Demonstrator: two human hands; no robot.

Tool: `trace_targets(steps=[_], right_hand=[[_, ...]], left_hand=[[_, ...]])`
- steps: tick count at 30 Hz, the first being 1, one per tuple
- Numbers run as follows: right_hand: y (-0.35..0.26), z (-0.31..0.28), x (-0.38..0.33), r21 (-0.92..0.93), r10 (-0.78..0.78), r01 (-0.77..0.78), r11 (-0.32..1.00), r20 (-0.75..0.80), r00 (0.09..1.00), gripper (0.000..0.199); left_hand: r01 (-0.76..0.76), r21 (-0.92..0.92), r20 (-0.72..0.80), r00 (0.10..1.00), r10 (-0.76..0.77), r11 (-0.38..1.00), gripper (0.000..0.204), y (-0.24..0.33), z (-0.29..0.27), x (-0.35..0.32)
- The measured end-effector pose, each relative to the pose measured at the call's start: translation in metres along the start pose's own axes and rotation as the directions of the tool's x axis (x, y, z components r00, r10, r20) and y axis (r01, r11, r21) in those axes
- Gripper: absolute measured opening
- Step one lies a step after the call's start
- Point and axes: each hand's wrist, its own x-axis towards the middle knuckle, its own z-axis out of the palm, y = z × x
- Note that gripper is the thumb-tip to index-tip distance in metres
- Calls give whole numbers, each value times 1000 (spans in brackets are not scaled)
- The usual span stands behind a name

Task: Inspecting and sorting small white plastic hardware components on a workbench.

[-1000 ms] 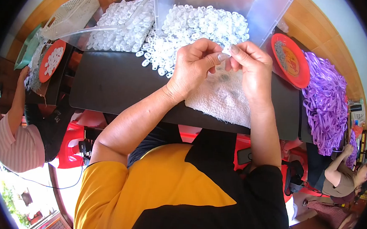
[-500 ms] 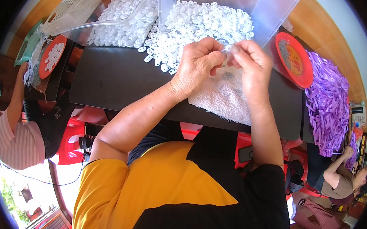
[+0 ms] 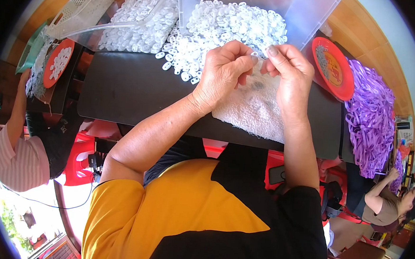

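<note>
Above a pale towel (image 3: pixel 251 114), my two hands are close together but slightly apart. My left hand (image 3: pixel 222 76) is closed, pinching a small white oval plastic piece (image 3: pixel 255 53) between thumb and forefinger. Just right of that piece, my right hand (image 3: pixel 293 82) has its thumb and fingers pressed together; anything between them is too small to make out. Beyond the hands lies a heap of similar white oval pieces with holes (image 3: pixel 238 22), partly inside a clear plastic bin (image 3: pixel 312 17) and spilling onto the dark table (image 3: pixel 124 93).
On the right, a red dish (image 3: pixel 346 90) holds small grey pieces, beside a pile of purple straps (image 3: pixel 369 120). At left are another heap of white pieces (image 3: pixel 140 23), a white basket (image 3: pixel 84 8) and a red dish (image 3: pixel 51 79). One person sits on each side.
My right hand has drawn slightly right, away from my left, opening a small gap between the fingertips. My left hand has hardly moved and keeps the white oval piece.
</note>
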Motion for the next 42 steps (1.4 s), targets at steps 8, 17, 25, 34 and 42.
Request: trace_targets(steps=[8, 17, 25, 34, 42], right_hand=[[1, 0, 0, 15, -36, 36, 999, -3, 999, 16], [1, 1, 0, 5, -43, 43, 999, -6, 999, 15], [3, 1, -1, -6, -41, 41, 999, 12, 999, 15], [-2, 1, 0, 35, 75, -77, 996, 60, 995, 16], [-1, 1, 1, 68, 85, -91, 993, 83, 993, 16]], left_hand=[[43, 5, -9, 999, -43, 999, 11, 4, 1, 0], [40, 18, -3, 999, -40, 999, 12, 5, 1, 0], [26, 57, -3, 1000, -26, 998, 13, 3, 1, -2], [9, 56, 16, 1000, -10, 998, 13, 4, 1, -1], [-1, 30, 32, 999, 0, 1000, 11, 1, 1, -2]])
